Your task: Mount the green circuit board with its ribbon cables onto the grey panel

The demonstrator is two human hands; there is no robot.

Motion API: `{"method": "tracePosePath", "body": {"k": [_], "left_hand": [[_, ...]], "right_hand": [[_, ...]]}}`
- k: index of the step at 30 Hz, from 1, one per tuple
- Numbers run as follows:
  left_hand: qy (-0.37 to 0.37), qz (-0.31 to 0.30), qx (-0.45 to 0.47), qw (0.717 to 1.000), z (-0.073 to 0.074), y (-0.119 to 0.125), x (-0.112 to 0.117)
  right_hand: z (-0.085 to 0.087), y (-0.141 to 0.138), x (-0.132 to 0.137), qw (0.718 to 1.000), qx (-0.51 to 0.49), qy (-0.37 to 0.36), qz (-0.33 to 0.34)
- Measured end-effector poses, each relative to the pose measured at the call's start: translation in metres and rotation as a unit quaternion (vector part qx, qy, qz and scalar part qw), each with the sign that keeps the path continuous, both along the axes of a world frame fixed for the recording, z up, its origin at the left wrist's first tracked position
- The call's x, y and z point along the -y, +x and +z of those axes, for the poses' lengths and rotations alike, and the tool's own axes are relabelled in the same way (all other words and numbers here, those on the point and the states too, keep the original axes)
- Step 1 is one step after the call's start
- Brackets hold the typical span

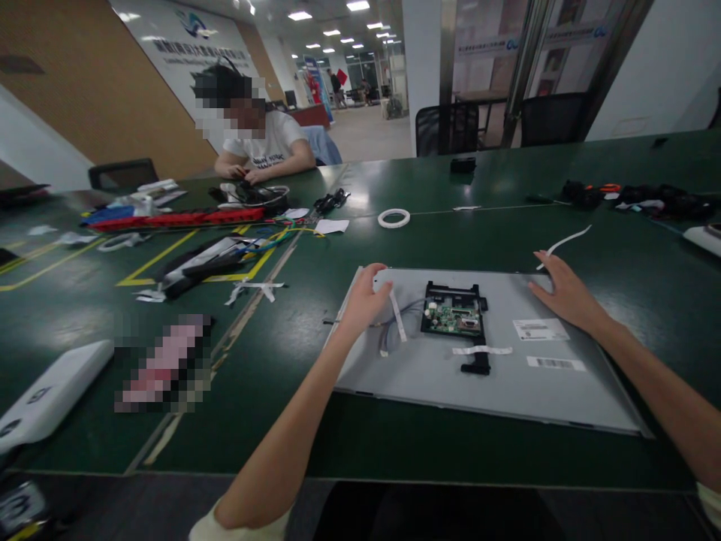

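Observation:
A grey metal display panel (pixel 417 383) lies back side up on the green table, with a green circuit board (pixel 451 317) in a black bracket (pixel 480 359) at its middle. At the panel's far left corner, my left hand (pixel 366 297) is closed over the edge, thumb on the back. My right hand (pixel 563 293) grips the far right edge, its thumb also on the back. A white tape strip (pixel 568 242) sticks out by the right fingertips. Grey cables (pixel 394 323) run left from the board. Short tape strips (pixel 481 351) lie over the bracket and cables.
A white tape roll (pixel 393 219) lies beyond the panel. To the left are a white device (pixel 53 394), a pixelated pink object (pixel 166 361) and a black-and-white part with wires (pixel 206 263). Across the table sits a person (pixel 264 146). Black cables (pixel 665 201) lie at right.

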State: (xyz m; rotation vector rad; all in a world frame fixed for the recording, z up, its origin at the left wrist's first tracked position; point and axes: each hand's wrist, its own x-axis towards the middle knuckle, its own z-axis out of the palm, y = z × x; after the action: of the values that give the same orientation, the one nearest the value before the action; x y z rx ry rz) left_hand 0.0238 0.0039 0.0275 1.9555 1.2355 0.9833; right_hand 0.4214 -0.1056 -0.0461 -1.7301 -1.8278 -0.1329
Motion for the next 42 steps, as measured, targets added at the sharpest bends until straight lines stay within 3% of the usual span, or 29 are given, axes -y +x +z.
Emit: {"method": "tracePosePath", "body": {"k": [5,9,12,17,20,22,25,28,31,34,38,42], "left_hand": [[0.024,-0.151,-0.001,0.988,0.016,0.017,0.03],[0.042,-0.211,-0.051,0.975,0.011,0.022,0.041],[0.061,-0.182,-0.089,0.977,0.003,0.019,0.035],[0.139,-0.029,-0.092,0.986,-0.002,0.002,-0.001],[0.113,0.029,-0.067,0.991,0.0,-0.009,-0.018],[0.106,0.023,-0.069,0.992,0.003,-0.01,-0.018],[0.134,-0.054,-0.108,0.983,0.006,-0.001,-0.004],[0.164,-0.158,-0.191,0.955,0.005,0.011,0.016],[0.148,-0.201,-0.249,0.936,0.003,0.017,0.025],[0.132,-0.19,-0.245,0.942,0.003,0.015,0.021],[0.115,-0.115,-0.187,0.969,0.002,0.005,0.005],[0.055,-0.041,-0.16,0.985,-0.01,-0.001,-0.009]], "right_hand": [[0.006,-0.005,-0.004,1.0,0.0,0.002,0.013],[0.009,-0.008,-0.006,1.0,0.001,-0.001,0.026],[0.011,-0.01,-0.009,0.999,-0.001,-0.003,0.034],[0.011,-0.009,-0.014,0.999,-0.013,-0.004,0.041],[0.009,-0.007,-0.017,0.998,-0.019,0.0,0.055],[0.007,-0.007,-0.018,0.998,-0.026,-0.003,0.065],[0.007,-0.008,-0.018,0.995,-0.053,-0.019,0.079],[0.008,-0.009,-0.017,0.993,-0.074,-0.033,0.09],[0.008,-0.01,-0.017,0.992,-0.076,-0.036,0.093],[0.008,-0.009,-0.017,0.992,-0.077,-0.035,0.096],[0.01,-0.011,-0.017,0.993,-0.071,-0.035,0.088],[0.013,-0.015,-0.015,0.996,-0.045,-0.021,0.071]]}}
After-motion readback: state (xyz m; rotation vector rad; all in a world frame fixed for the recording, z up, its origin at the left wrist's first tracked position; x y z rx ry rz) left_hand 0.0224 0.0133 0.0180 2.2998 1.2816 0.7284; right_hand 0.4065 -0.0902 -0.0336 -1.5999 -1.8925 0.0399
